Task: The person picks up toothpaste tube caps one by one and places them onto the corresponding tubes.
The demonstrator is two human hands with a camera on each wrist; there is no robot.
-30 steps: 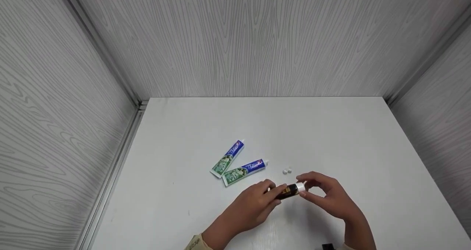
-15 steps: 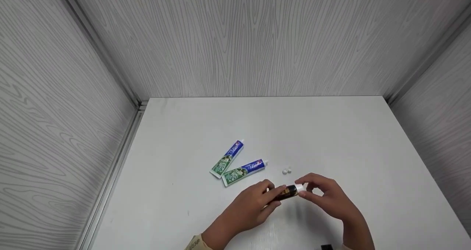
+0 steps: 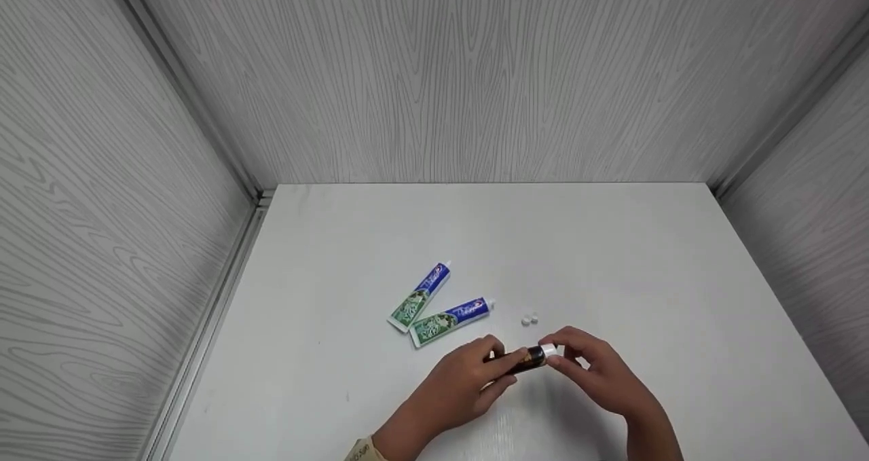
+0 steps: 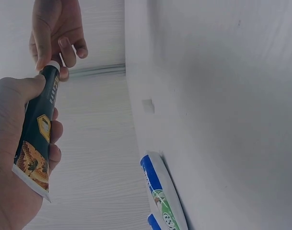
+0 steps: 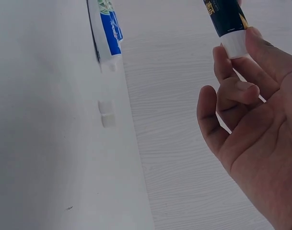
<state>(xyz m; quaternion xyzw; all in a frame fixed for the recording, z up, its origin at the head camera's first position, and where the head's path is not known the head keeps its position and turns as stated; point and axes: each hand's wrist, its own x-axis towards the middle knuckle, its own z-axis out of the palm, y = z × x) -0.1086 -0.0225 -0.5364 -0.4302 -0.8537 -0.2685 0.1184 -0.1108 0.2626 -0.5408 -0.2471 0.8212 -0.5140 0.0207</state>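
Note:
My left hand grips a dark tube of toothpaste around its body, thumb along one face and fingers behind. The tube is held above the table, its crimped end toward the left palm. The tube's white cap points right, and my right hand pinches it between thumb and forefinger. The other right fingers are bent loosely, apart from the tube. To the left on the table lie two blue and green toothpaste tubes, a nearer one and a farther one, both with bare nozzles.
Two small white caps lie side by side on the white table, right of the nearer tube's nozzle. Grey wood-grain panels close in the back and both sides.
My right thumb and forefinger have drawn closer together at the white cap, and the right hand has shifted slightly left. The left hand keeps its grip; the tubes on the table stay put.

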